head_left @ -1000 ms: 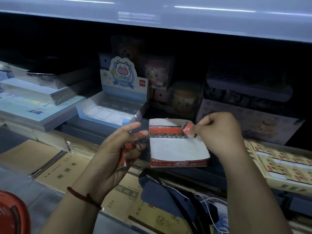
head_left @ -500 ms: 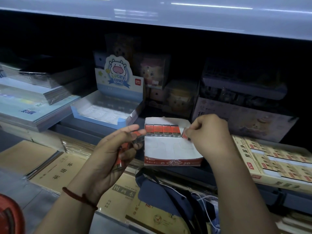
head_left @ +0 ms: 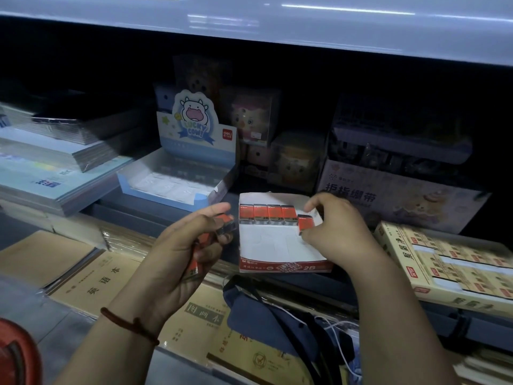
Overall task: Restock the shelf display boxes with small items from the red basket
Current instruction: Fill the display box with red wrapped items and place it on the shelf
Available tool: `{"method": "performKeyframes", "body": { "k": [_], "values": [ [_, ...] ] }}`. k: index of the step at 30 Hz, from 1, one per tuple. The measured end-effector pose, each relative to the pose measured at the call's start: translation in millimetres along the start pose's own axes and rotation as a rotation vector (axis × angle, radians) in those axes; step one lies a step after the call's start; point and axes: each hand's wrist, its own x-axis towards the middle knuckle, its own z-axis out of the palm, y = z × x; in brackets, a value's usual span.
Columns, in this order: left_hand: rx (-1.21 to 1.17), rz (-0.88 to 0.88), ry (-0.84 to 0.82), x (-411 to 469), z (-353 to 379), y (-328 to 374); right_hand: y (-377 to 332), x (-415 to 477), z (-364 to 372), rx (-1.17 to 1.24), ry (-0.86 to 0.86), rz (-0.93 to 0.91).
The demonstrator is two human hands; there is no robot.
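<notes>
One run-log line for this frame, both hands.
right hand: pinches eraser beside four-eraser row in 2B box | left hand: holds spare erasers | red basket: lower-left edge visible

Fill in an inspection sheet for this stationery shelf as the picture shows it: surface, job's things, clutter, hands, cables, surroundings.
Surface: dark shelf deck, crowded with stock.
Job's things: display box holds a back row of four erasers, most of its floor bare; red basket at the bottom-left corner.
Clutter: navy bag lying across brown notebooks below the box.
Hands: right hand pinches a fifth eraser at the row's right end; left hand holds spare erasers.
Cables: white cable on the bag.
Surroundings: Lucky Cow box, yellow box, upper shelf; the back is dark.
</notes>
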Motion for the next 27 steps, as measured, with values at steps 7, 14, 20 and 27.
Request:
{"method": "performKeyframes", "body": {
  "k": [7, 14, 20, 27],
  "values": [
    [0.035, -0.011, 0.012, 5.6, -9.6, 1.3, 8.0, 0.6, -1.1, 0.144, -0.046, 0.029],
    [0.081, -0.03, 0.037, 2.6, -3.8, -2.5, 6.7, 3.8, 8.1, 0.083, 0.036, 0.081],
    [0.124, -0.001, 0.0, 0.0, -3.9, -0.8, 1.3, 5.4, 8.9, 0.084, 0.054, 0.155],
    [0.14, 0.036, 0.039, -4.4, 1.3, 1.5, 4.6, 12.5, 12.9, 0.074, 0.103, 0.191]
  ]
}}
